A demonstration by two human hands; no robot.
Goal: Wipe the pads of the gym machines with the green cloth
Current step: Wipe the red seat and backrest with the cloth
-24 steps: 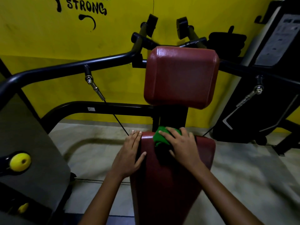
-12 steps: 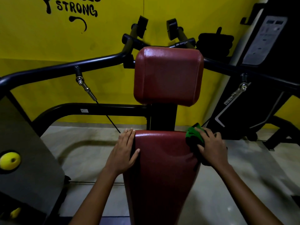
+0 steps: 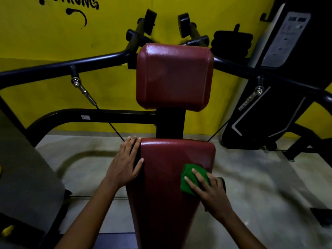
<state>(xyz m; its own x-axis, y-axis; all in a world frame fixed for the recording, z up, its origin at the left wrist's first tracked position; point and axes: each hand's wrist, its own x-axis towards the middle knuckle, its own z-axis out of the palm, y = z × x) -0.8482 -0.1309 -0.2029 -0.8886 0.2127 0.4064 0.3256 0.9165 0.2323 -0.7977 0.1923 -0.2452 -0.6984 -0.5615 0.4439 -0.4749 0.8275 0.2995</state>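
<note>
On the right side of the long red seat pad (image 3: 168, 186), the right hand (image 3: 206, 191) presses the green cloth (image 3: 188, 177) flat against the vinyl, its fingers spread straight over the bunched fabric rather than curled around it. Across the pad, the left hand (image 3: 125, 164) rests open along the left edge, fingers straight and lying against the pad's side near its upper corner, the thumb laid on the top surface, as if steadying the pad. Above, on a black post, stands the square red back pad (image 3: 174, 76), with no cloth on it; black frame bars (image 3: 62, 66) reach out to either side, and cable fittings (image 3: 80, 88) hang from them. A yellow wall (image 3: 45, 38) with black lettering closes the background, and another dark machine (image 3: 280, 69) stands at the right on the pale floor (image 3: 251, 177). The step in hand looks like wiping the seat pad, working its right flank. The next move probably calls for drawing the cloth down the narrowing lower part with steady pressure, then lifting it to the back pad.
</note>
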